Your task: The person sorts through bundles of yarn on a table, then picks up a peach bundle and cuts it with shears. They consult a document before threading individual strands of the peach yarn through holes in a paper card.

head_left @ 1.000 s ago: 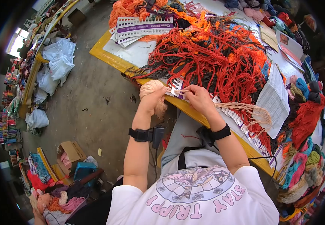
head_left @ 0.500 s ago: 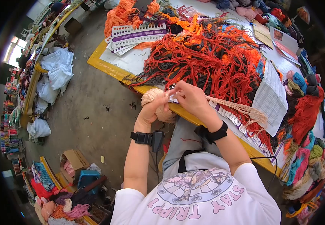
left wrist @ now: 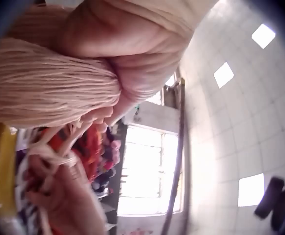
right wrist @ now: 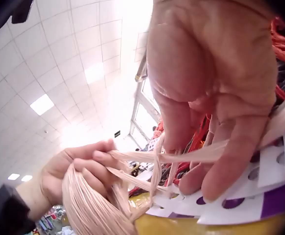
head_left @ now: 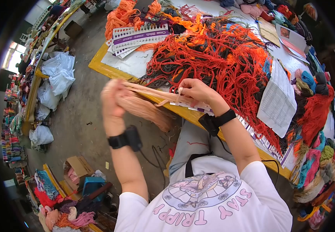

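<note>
My left hand (head_left: 113,98) grips a skein of peach thread (head_left: 146,112) just off the table's edge; it is blurred in the head view. The skein hangs down from the curled fingers in the right wrist view. Several peach strands (right wrist: 132,156) stretch from that hand to my right hand (head_left: 200,92). There the thumb and fingers pinch part of the thread, and a strand loops by the fingertips. Right beneath the right fingers lie white and purple cards with punched holes (right wrist: 216,215), along the table's edge.
A tangled heap of red, orange and black thread (head_left: 217,58) covers much of the table beyond the hands. Cross-stitch cards (head_left: 140,36) lie at the left corner, a printed sheet (head_left: 277,100) at the right. Yellow tape (head_left: 105,63) lines the table edge. White bags (head_left: 57,67) stand far left.
My left hand has moved left with the skein, away from the right hand, and strands now stretch between them. The peach tail that lay across the cards on the right has left that spot.
</note>
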`<action>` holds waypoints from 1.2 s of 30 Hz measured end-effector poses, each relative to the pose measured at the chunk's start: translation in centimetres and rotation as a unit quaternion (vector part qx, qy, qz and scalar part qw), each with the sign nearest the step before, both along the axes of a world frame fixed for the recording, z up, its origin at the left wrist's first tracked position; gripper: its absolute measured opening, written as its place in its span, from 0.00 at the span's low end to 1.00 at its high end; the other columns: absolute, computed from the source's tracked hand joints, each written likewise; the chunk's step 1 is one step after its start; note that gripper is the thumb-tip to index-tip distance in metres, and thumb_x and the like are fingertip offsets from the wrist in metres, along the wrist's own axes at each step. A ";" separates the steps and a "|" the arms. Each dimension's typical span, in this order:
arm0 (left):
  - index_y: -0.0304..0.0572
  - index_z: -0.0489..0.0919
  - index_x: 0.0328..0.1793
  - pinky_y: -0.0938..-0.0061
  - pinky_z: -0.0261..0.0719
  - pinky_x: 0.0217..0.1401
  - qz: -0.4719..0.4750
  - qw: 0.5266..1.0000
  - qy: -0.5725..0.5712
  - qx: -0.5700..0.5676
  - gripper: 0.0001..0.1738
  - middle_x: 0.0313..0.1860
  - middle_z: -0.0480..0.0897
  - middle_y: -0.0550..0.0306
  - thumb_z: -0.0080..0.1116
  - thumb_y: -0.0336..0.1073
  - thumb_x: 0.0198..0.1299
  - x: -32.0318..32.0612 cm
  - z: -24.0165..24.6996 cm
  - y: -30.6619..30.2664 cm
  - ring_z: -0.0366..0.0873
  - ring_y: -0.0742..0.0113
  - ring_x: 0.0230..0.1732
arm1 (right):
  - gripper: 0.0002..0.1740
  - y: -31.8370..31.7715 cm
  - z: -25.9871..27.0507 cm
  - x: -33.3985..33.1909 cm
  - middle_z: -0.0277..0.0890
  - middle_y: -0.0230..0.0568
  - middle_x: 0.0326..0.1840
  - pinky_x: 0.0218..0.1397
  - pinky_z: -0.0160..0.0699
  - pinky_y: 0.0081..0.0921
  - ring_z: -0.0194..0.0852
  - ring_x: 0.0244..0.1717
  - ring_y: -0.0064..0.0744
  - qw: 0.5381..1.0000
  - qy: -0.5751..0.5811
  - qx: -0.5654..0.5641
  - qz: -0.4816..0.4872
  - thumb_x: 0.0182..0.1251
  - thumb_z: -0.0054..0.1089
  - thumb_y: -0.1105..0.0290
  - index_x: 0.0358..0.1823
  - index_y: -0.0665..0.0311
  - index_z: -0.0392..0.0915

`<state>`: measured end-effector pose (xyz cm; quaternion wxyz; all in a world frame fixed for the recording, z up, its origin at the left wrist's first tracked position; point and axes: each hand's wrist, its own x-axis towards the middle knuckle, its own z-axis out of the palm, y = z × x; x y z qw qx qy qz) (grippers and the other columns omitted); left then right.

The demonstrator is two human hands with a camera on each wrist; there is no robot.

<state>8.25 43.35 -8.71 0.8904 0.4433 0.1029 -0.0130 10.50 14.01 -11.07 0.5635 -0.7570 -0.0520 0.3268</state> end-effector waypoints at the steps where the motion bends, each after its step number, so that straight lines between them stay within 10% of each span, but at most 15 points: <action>1: 0.40 0.75 0.40 0.78 0.74 0.26 0.026 0.999 -0.034 -0.012 0.07 0.28 0.74 0.61 0.54 0.34 0.58 0.3 0.3 2.1 0.66 0.80 0.20 | 0.11 0.1 -0.3 0.1 0.75 0.34 0.31 0.21 0.77 0.20 0.77 0.27 0.22 1.000 -0.006 -0.004 -0.001 0.59 0.52 0.67 0.38 0.65 0.74; 4: 0.44 0.76 0.47 0.83 0.69 0.27 0.269 0.935 0.065 0.220 0.12 0.30 0.74 0.62 0.54 0.36 0.58 0.3 2.5 2.5 0.68 0.79 0.22 | 0.11 0.8 -0.6 -0.5 0.75 0.33 0.27 0.20 0.75 0.19 0.76 0.23 0.23 0.998 -0.031 0.021 -0.047 0.58 0.54 0.66 0.38 0.65 0.76; 8: 0.44 0.73 0.55 0.63 0.59 0.64 0.008 0.675 -0.159 0.720 0.19 0.50 0.75 0.55 0.51 0.43 0.61 -1.4 -3.3 -2.1 0.66 0.59 0.57 | 0.11 1.5 -0.9 -1.7 0.75 0.34 0.24 0.23 0.72 0.21 0.75 0.24 0.22 0.990 -0.115 -0.043 -0.071 0.58 0.57 0.63 0.32 0.64 0.78; 9: 0.44 0.75 0.52 0.61 0.59 0.64 -0.022 0.696 -0.221 0.683 0.16 0.51 0.75 0.51 0.52 0.41 0.59 -2.3 -5.1 -4.8 0.67 0.55 0.57 | 0.12 1.6 -1.0 -2.0 0.76 0.37 0.23 0.24 0.73 0.23 0.76 0.24 0.25 0.985 -0.138 -0.070 -0.076 0.56 0.58 0.63 0.31 0.65 0.79; 11: 0.44 0.77 0.46 0.60 0.63 0.61 -0.043 0.558 -0.304 0.771 0.13 0.47 0.77 0.50 0.53 0.39 0.58 -2.9 -6.8 -8.5 0.69 0.53 0.55 | 0.12 1.6 -1.3 -2.4 0.77 0.39 0.23 0.27 0.73 0.26 0.76 0.24 0.28 0.974 -0.188 -0.101 -0.072 0.53 0.59 0.63 0.30 0.65 0.80; 20: 0.38 0.77 0.46 0.66 0.72 0.50 -0.061 0.745 -0.227 0.624 0.14 0.44 0.79 0.51 0.55 0.39 0.58 -3.2 -7.5 -9.9 0.76 0.57 0.46 | 0.07 2.1 -3.4 -3.8 0.76 0.37 0.29 0.33 0.74 0.31 0.76 0.28 0.37 0.900 -0.402 -0.155 -0.063 0.48 0.60 0.66 0.28 0.59 0.80; 23: 0.39 0.78 0.43 0.66 0.72 0.45 -0.201 0.798 -0.170 0.542 0.13 0.40 0.80 0.52 0.55 0.40 0.58 -2.5 -5.8 -9.9 0.76 0.59 0.42 | 0.05 2.3 -3.1 -4.5 0.76 0.36 0.27 0.32 0.74 0.30 0.76 0.27 0.36 0.917 -0.367 -0.098 -0.121 0.49 0.58 0.69 0.28 0.60 0.79; 28: 0.38 0.78 0.38 0.66 0.72 0.42 -0.068 0.726 -0.189 0.658 0.13 0.34 0.79 0.52 0.54 0.42 0.59 -2.8 -7.8 -10.7 0.75 0.58 0.39 | 0.08 2.3 -4.1 -4.9 0.75 0.39 0.23 0.29 0.73 0.29 0.75 0.24 0.36 0.939 -0.291 0.020 -0.180 0.52 0.54 0.71 0.35 0.61 0.74; 36: 0.38 0.77 0.41 0.64 0.72 0.46 -0.002 0.606 -0.296 0.738 0.11 0.37 0.78 0.49 0.53 0.38 0.58 -1.9 -7.8 -9.3 0.74 0.51 0.42 | 0.14 3.3 -3.1 -5.4 0.74 0.39 0.29 0.30 0.74 0.34 0.75 0.28 0.41 0.890 -0.416 -0.163 -0.090 0.50 0.55 0.66 0.40 0.58 0.69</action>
